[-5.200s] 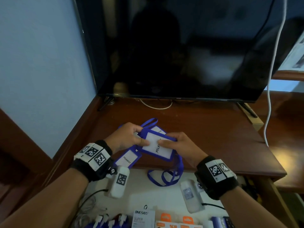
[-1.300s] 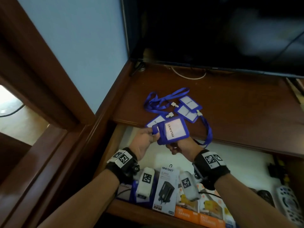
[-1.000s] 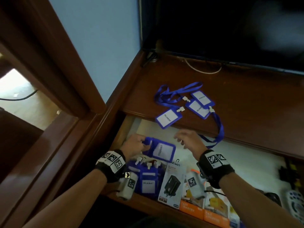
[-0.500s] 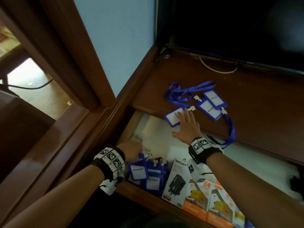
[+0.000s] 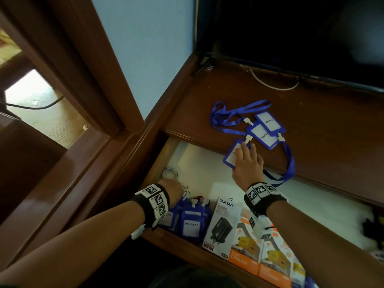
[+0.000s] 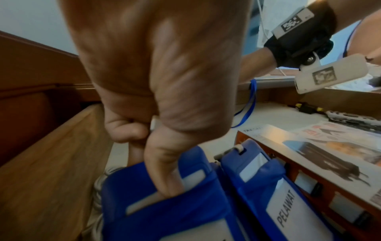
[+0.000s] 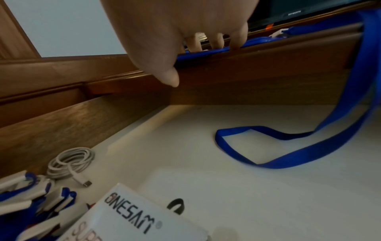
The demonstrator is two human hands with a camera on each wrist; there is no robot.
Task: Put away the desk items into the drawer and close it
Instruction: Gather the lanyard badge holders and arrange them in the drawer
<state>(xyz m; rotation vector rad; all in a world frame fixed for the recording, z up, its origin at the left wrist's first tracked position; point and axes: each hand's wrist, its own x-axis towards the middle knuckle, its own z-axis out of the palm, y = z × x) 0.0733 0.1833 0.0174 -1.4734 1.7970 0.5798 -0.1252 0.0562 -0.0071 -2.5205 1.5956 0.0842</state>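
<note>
I find several blue plastic badge holders [image 5: 192, 222] stowed in the open wooden drawer [image 5: 166, 154], my left hand [image 6: 156, 91] pinching one, my right hand [image 5: 247, 163] flat-fingered on one of three blue badge holders with lanyards [image 5: 262, 133] still on the desk.

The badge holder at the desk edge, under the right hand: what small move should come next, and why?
Probably the right hand should close on the badge holder and draw it down into the drawer. Its fingers lie flat on the holder, which overhangs the desk edge directly above the open drawer. Other holders already stand there, where the left hand grips one.
</note>
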